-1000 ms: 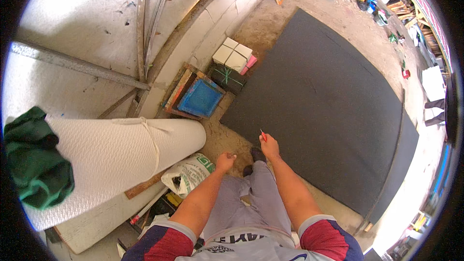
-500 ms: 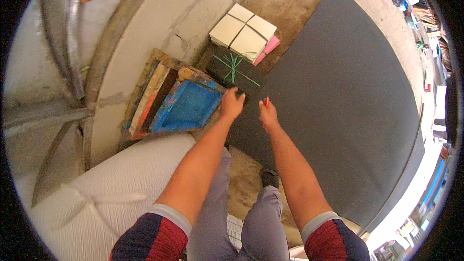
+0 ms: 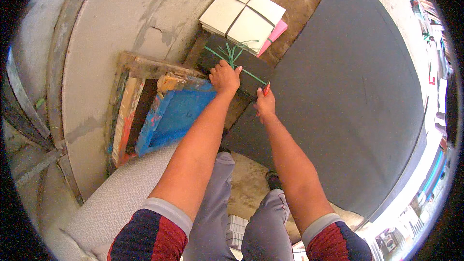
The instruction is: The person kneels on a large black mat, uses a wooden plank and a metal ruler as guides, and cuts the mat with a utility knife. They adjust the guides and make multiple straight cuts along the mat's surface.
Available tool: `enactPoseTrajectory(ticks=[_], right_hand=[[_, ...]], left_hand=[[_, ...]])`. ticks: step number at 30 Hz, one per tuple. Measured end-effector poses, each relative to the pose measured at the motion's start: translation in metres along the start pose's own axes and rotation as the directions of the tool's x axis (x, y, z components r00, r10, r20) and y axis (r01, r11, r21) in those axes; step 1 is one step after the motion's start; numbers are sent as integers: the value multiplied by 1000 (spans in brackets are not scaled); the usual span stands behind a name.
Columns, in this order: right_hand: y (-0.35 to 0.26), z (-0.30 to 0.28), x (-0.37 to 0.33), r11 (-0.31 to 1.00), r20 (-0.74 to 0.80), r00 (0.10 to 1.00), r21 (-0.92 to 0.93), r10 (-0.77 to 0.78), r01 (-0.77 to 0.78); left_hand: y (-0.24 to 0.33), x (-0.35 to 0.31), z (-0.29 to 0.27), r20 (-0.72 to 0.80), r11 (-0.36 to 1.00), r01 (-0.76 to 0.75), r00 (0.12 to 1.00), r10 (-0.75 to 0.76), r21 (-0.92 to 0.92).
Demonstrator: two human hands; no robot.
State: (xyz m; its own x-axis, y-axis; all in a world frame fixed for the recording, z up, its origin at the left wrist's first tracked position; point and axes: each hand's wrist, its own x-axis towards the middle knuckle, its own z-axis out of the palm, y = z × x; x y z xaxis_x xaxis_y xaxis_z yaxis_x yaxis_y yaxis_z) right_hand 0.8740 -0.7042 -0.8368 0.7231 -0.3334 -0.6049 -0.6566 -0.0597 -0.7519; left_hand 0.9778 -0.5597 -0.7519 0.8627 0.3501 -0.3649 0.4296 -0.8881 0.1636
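Note:
A dark flat bundle [image 3: 251, 63] is tied with green string [image 3: 252, 76], knotted with loose ends near its middle. My left hand [image 3: 225, 78] rests on the bundle's near side, just below the knot, its thumb apart from the bent fingers. Whether string lies under those fingers is hidden. In my right hand [image 3: 265, 103] is a small red tool with a dark pointed tip [image 3: 267, 88]; its exact kind is unclear. The tip is at the string's right end, by the bundle's edge; I cannot tell if they touch.
Cream sheets [image 3: 241, 12] bound with dark bands lie beyond the bundle, over a pink stack [image 3: 275, 35]. Paint-stained wooden frames, one blue [image 3: 181, 113], lean at left beside a white textured roll [image 3: 121, 188]. A large black sheet [image 3: 348, 96] spreads right.
My left hand has moved up from the bundle's near edge toward the knot. The red tool in my right hand has come closer to the string's end. The view has shifted nearer.

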Motion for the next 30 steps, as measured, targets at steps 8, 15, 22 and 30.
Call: enactPoseTrajectory(ticks=[8, 15, 22, 30], right_hand=[[7, 11, 22, 877, -32, 983, -456, -183, 149], [17, 14, -2, 995, 28, 997, -69, -76, 78], [-17, 67, 14, 927, 46, 938, -147, -342, 345], [-14, -4, -7, 954, -86, 996, -300, 6, -32]], left_hand=[[-10, 32, -9, 86, 995, -38, 996, 30, 97], [-13, 30, -13, 66, 997, 31, 997, -36, 69], [-19, 35, -17, -208, 998, 58, 976, -64, -34], [-35, -105, 99, -68, 908, -221, 975, 211, -355]])
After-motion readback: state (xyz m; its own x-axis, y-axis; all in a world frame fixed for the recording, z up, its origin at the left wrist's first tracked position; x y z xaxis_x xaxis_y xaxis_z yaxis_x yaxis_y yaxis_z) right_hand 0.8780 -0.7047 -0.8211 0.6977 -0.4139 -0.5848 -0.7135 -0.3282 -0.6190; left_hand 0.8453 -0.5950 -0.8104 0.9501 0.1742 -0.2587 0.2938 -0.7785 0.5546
